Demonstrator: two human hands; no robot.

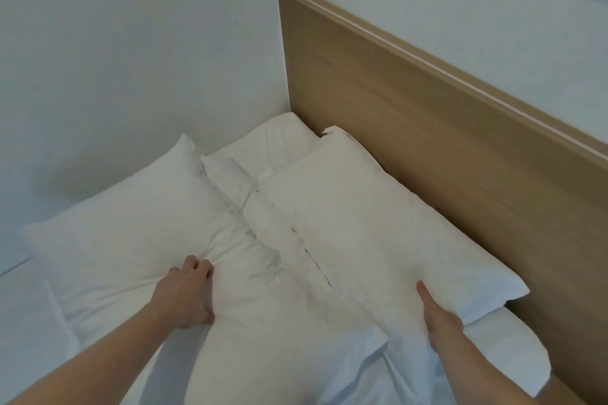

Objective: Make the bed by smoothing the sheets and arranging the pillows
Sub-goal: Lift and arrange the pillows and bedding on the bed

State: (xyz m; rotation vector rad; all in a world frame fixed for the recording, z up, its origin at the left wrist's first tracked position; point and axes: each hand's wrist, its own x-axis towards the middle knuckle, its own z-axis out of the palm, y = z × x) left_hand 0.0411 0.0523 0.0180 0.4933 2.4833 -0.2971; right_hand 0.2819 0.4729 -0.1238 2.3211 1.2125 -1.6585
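Note:
Two white pillows lie on the white bed. The right pillow (pixel 378 223) sits along the wooden headboard. My right hand (pixel 437 319) grips its near edge, thumb on top and fingers hidden beneath. The left pillow (pixel 131 223) lies further left, toward the wall. My left hand (pixel 190 293) has its fingers curled into a bunched fold of white fabric at that pillow's near corner. A third white pillow or cushion (pixel 273 145) shows in the far corner behind both. The white sheet (pixel 513 339) is wrinkled near my arms.
The tall wooden headboard (pixel 427 108) runs along the right side. Pale walls (pixel 131 43) enclose the bed's far corner. A folded white duvet edge (pixel 29 322) lies at the lower left.

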